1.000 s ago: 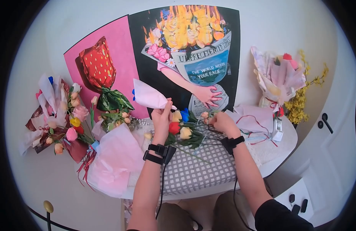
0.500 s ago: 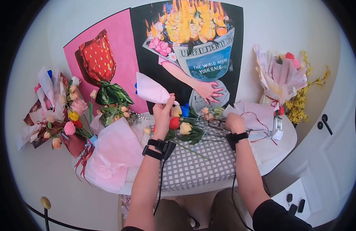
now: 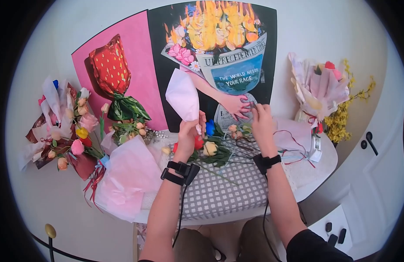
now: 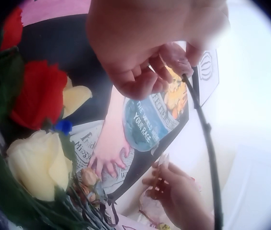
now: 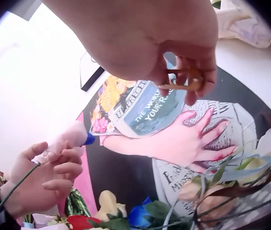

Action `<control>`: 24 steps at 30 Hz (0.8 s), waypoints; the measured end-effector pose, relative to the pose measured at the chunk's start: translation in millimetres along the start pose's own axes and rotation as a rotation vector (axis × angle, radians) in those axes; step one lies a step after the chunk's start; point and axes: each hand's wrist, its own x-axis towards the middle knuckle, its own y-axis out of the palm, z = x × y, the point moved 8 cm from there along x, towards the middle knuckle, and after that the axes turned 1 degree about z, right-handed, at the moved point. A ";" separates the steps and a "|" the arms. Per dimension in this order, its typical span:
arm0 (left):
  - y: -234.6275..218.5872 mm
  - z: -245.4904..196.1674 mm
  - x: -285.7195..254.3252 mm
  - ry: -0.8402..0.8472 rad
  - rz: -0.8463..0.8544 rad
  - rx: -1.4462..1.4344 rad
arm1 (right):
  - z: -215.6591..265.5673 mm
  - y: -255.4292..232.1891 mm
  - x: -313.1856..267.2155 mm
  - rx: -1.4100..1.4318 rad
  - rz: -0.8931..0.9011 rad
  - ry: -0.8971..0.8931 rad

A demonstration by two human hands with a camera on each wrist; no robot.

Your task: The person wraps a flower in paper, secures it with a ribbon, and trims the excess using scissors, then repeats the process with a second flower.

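Over the table (image 3: 325, 156), a paper-wrapped flower (image 3: 183, 94) is pinched at its gathered base by the left hand (image 3: 189, 133), while what looks like a tan band (image 5: 179, 88) is gripped by the right hand (image 3: 263, 125)'s fingers. Binding the flower seems under way; next, the band should be brought to that base.

From above, the head view faces forward and down across the table (image 3: 328, 153); close wrist views look past left hand (image 4: 150, 43) and right hand (image 5: 159, 38), sharing the black poster (image 4: 147, 127).
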 end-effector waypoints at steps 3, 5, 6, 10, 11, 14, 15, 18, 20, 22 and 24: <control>3.2 4.7 0.1 0.002 0.064 -0.025 | 3.0 13.3 -1.6 0.270 -0.015 -0.069; 5.8 7.8 0.9 -0.005 0.093 -0.032 | 11.4 41.0 -14.4 0.687 0.329 0.253; 6.6 7.3 1.8 0.023 0.096 -0.016 | 20.6 40.9 -18.4 0.687 0.323 0.257; 11.3 13.2 2.2 0.017 0.115 -0.036 | 61.7 58.5 -43.0 0.780 0.543 0.172; 12.0 15.6 2.1 0.012 0.120 -0.035 | 68.2 65.1 -49.5 0.781 0.634 0.161; 15.3 21.0 0.6 -0.019 0.126 -0.034 | 70.8 72.0 -57.1 0.713 0.711 0.165; 14.1 20.7 0.1 -0.006 0.087 -0.021 | 72.2 72.7 -58.6 0.715 0.707 0.168; 10.9 16.0 2.6 0.054 0.070 0.022 | 74.3 66.4 -56.6 0.794 0.623 0.167; 13.0 9.3 2.5 0.102 0.085 0.050 | 71.5 64.9 -54.9 0.681 0.622 0.166; 8.2 7.3 1.4 0.065 0.000 0.170 | 67.1 70.2 -56.5 0.695 0.614 0.156; 5.8 4.9 2.0 0.075 -0.043 0.187 | 63.0 75.3 -58.3 0.711 0.606 0.146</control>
